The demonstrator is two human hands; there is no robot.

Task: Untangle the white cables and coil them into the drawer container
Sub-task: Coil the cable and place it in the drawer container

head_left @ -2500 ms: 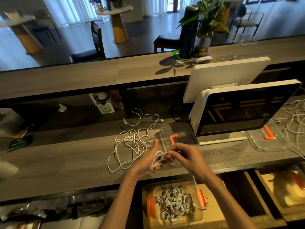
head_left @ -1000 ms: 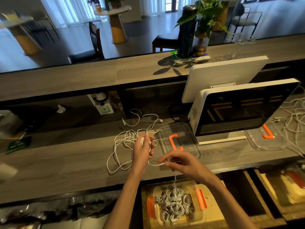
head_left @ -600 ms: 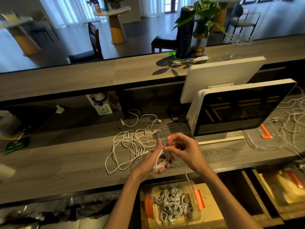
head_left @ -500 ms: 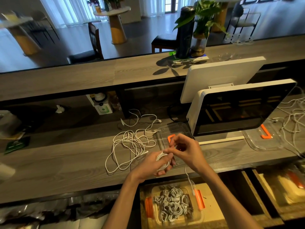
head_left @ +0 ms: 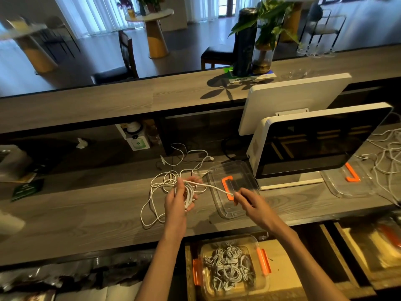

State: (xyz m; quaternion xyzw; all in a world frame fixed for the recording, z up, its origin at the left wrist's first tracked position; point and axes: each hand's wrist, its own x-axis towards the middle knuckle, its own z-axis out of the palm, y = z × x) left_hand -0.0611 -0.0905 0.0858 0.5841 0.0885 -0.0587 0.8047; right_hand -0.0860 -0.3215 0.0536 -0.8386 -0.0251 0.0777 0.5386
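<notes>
My left hand [head_left: 176,199] grips a small coil of white cable [head_left: 189,195] above the wooden counter. From the coil a straight length of the same cable runs right to my right hand [head_left: 249,203], which pinches its end over the clear lid. A loose tangle of white cables [head_left: 167,185] lies on the counter just behind and left of my left hand. Below the counter edge, an open drawer holds a clear container [head_left: 231,268] with orange clips, filled with several coiled white cables.
A clear lid with an orange handle [head_left: 230,187] lies on the counter by my right hand. A white screen [head_left: 314,144] stands at the right, with a second lid [head_left: 349,179] and more white cables [head_left: 388,157] beyond it. A raised wooden ledge [head_left: 130,101] runs behind.
My hands, close together half a second ago, have drawn apart. The left moved up and left with the coil. The right moved right, pulling the cable end taut.
</notes>
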